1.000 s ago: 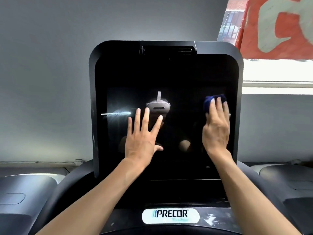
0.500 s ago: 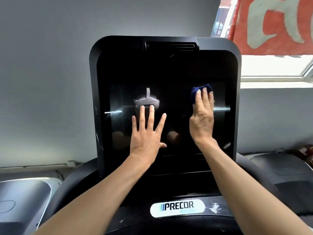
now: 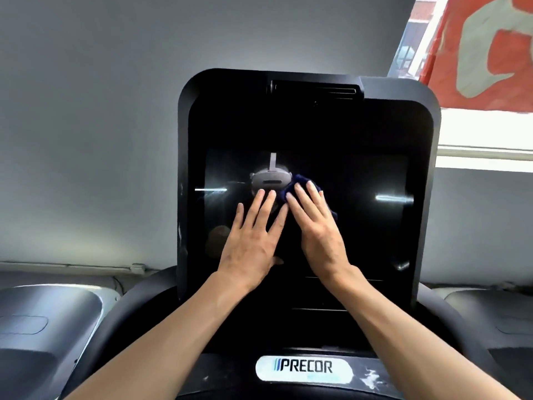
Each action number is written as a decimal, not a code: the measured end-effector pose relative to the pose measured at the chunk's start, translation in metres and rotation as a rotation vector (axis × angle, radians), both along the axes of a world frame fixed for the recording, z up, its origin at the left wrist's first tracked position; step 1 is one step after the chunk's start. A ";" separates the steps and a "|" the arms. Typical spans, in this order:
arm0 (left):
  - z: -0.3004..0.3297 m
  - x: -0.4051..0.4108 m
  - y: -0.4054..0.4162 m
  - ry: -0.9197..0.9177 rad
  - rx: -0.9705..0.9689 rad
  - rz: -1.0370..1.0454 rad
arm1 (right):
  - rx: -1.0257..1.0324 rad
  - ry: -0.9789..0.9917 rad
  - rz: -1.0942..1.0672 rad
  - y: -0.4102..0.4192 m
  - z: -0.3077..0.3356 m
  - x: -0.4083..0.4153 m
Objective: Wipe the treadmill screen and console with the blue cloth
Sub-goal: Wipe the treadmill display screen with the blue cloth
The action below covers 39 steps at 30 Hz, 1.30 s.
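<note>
On the head view, the only view supplied:

Item 1, blue cloth (image 3: 300,184). Dark blue, bunched, mostly hidden under the right hand (image 3: 318,226); a fold shows past the fingertips and a sliver at the outer edge of the hand. It lies against the treadmill screen (image 3: 360,203), a little left of the screen's middle. Handling, by judgement: soft, light and limp, with no stiffness of its own, so it goes only where the palm carries it. Best held flat under spread fingers, or with a fold tucked under the thumb if it starts to creep out.

Item 2, right hand. Fingers straight and close together, pressing the cloth flat to the glass; no curl round it can be seen.

Item 3, left hand (image 3: 253,238). Fingers spread and straight, laid bare on the screen just beside the right hand, index fingers nearly touching. It holds nothing.

Item 4, treadmill screen. Black, glossy, upright and slightly tilted, reflecting a headset and light streaks. Likely smooth and slippery under cloth, and liable to take fingerprints from the bare left hand; firm but moderate pressure suits it.

Item 5, console (image 3: 317,319). Dark panel below the screen, with a PRECOR badge (image 3: 304,366) and pale scuffs beside it. By judgement, not yet wiped.
</note>
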<state>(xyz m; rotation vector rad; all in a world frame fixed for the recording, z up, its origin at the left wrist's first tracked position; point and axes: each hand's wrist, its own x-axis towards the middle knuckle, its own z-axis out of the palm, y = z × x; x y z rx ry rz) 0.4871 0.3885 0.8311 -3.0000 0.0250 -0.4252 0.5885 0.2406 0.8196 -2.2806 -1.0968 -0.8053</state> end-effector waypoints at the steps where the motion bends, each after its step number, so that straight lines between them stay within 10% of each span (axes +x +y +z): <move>1: -0.005 -0.004 0.001 -0.013 0.006 0.003 | -0.088 -0.055 0.071 -0.013 -0.005 0.001; 9: -0.018 -0.014 0.003 0.010 -0.077 0.238 | 0.224 0.043 -0.200 0.006 0.031 0.032; 13: -0.018 -0.017 0.010 -0.026 -0.084 0.210 | -0.177 -0.093 0.156 -0.019 0.001 0.012; 20: -0.014 -0.022 0.016 -0.105 -0.181 0.189 | 0.162 0.069 -0.121 0.034 0.025 0.010; 25: -0.011 -0.028 0.020 -0.113 -0.164 0.304 | -0.223 -0.120 0.202 -0.002 0.013 0.019; 30: -0.017 -0.035 0.024 -0.082 -0.140 0.309 | 0.159 0.066 -0.154 0.055 0.031 0.011; 35: -0.011 -0.041 0.037 -0.006 -0.112 0.240 | -0.246 -0.137 0.292 0.035 0.016 0.008; 39: -0.007 -0.042 0.032 0.027 -0.150 0.238 | 0.064 0.055 -0.053 0.064 0.044 0.010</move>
